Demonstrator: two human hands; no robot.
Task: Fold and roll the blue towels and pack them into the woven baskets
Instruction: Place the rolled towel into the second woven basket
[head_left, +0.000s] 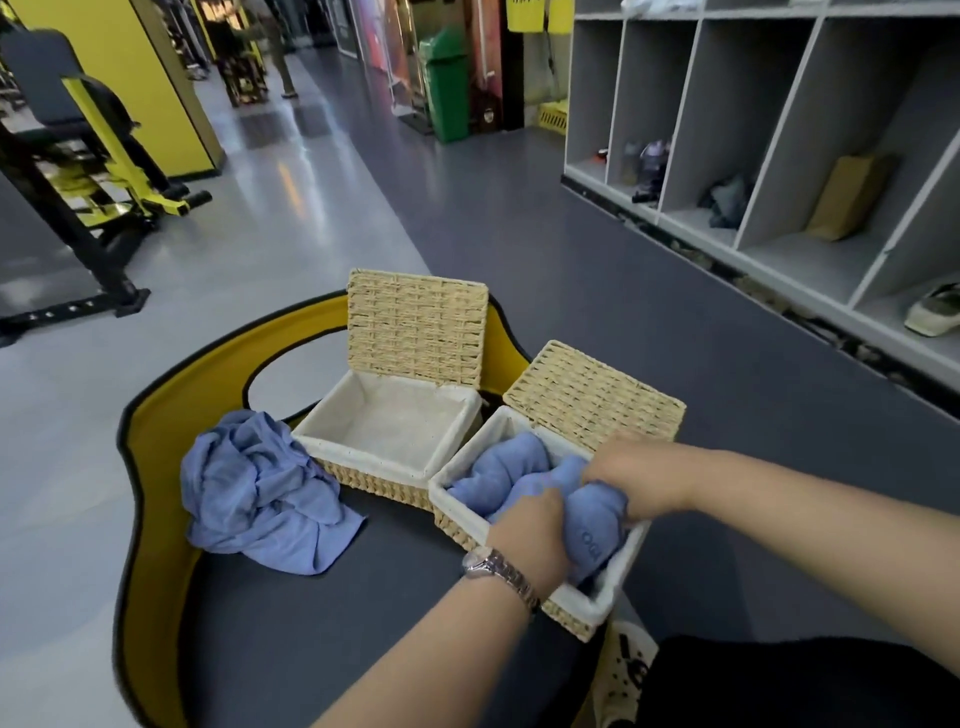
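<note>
Both hands are jammed into the right woven basket (524, 530) at the table's near edge: left hand (530, 525) and right hand (618, 475) each grip the rolled blue towel (592, 525). Fingertips are buried in cloth, and a crumpled towel (260, 493) sits by the empty left basket (384, 447).

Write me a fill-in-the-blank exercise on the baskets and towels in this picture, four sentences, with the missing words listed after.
1. Both hands, the left hand and the right hand, press a rolled blue towel into the ____ basket.
2. The far basket with its lid raised holds ____ towels.
3. The crumpled pile of towels lies to the ____ of the far basket.
4. A wristwatch sits on the ____ wrist.

Missing words: near (right-hand); no; left; left
</note>
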